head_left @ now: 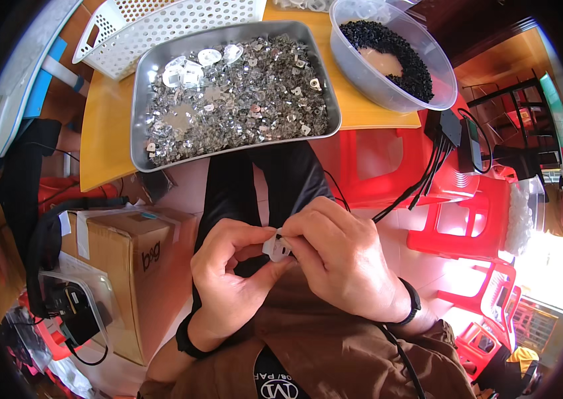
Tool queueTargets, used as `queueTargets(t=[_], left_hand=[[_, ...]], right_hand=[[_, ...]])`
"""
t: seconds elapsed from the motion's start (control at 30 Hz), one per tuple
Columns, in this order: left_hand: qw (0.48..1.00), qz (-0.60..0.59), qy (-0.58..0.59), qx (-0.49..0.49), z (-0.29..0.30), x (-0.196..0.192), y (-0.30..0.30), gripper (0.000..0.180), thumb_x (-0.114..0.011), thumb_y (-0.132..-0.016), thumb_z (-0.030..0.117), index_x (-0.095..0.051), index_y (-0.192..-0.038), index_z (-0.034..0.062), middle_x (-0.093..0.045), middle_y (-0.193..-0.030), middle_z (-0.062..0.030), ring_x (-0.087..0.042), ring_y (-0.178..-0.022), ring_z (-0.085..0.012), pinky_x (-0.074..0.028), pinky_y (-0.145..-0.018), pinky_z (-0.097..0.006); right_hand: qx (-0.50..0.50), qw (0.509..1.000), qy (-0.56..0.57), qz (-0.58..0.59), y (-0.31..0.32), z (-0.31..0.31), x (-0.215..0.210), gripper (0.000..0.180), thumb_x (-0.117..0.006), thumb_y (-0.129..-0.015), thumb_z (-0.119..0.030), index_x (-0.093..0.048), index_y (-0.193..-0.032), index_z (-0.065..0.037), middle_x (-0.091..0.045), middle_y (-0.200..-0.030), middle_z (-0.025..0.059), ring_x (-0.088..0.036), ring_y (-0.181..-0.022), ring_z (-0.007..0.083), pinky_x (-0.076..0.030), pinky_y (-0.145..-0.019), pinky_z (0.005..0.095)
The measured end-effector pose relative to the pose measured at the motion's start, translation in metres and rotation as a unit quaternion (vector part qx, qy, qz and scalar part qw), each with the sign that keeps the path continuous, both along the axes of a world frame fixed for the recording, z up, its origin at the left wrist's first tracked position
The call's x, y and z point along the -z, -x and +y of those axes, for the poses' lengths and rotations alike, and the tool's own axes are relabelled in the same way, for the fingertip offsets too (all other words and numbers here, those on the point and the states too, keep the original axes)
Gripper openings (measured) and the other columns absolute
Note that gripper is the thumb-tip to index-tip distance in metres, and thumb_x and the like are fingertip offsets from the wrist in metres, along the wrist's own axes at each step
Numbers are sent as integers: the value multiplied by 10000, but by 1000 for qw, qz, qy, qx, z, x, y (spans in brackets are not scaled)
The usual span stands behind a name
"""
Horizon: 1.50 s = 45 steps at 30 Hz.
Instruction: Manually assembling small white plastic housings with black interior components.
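Note:
Over my lap, a small white plastic part with dark slots (277, 250) is held between my two hands. My left hand (225, 269) is closed, with its thumb and fingertips pinching the part from the left. The fingertips of my right hand (344, 256) press together at the part's upper right side, where a tiny dark piece shows; whether they grip that piece is hidden. Beyond my hands, a metal tray (241, 150) holds many small shiny metal pieces, with several white plastic parts lying on them at its far left.
The tray sits on a yellow table (105, 136). Behind it stands a white perforated basket (181, 28); at right, a clear bowl (348, 50) holds small black pieces. A cardboard box (165, 292) stands at left, red stools (378, 189) and black cables (421, 176) at right.

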<state>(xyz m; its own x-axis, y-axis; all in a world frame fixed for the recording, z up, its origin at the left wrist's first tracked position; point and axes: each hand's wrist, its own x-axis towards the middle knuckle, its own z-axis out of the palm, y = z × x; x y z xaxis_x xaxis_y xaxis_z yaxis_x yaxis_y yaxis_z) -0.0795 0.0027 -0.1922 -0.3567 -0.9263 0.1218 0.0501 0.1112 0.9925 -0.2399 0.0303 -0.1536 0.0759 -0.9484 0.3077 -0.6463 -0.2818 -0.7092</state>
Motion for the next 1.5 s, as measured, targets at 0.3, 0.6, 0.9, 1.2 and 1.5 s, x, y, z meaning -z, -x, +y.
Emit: queueTargets(t=[0.3,0.6,0.9,1.2,1.5], left_hand=[[989,102,-105,-7,0,2,7,304,-741,-729,-104,-560,-962,-29,-613,-1007,-101,-638,-901,-149,-556,-810,-283],[977,136,-162,40,-5,6,4,291,-694,-798,-77,-551,-1048,-38,-607,-1061,-107,-619,-935,-147,-519,-855,-287],[990,88,-103,47,-7,2,3,199,-623,-856,-82,-548,-1038,-50,-504,-1033,-70,-618,-925,-139,-511,-822,-246],[993,87,-80,16,-2,-1,7,158,-617,-855,-88,-556,-994,-46,-514,-1006,-71,-620,-900,-135,-524,-783,-232],[1000,3,16,-11,-4,-2,5,186,-646,-771,-131,-582,-915,-33,-559,-914,-83,-627,-813,-134,-550,-719,-243]], right_hand=[[57,998,14,-39,0,-3,16,130,-688,-757,27,-626,-858,-25,-612,-797,80,-625,-638,203,-496,-533,290],[93,881,-214,-410,1,3,23,119,-680,-798,44,-645,-905,6,-641,-889,71,-645,-750,124,-535,-621,245],[34,993,-5,-115,8,0,17,194,-696,-763,54,-664,-946,-1,-628,-877,91,-644,-697,165,-525,-603,259],[69,973,-42,-216,1,5,21,160,-703,-739,71,-636,-864,-4,-624,-837,84,-648,-680,154,-528,-595,253],[72,981,-33,-176,1,7,15,201,-728,-693,86,-660,-858,-5,-621,-842,80,-628,-696,131,-516,-606,240]])
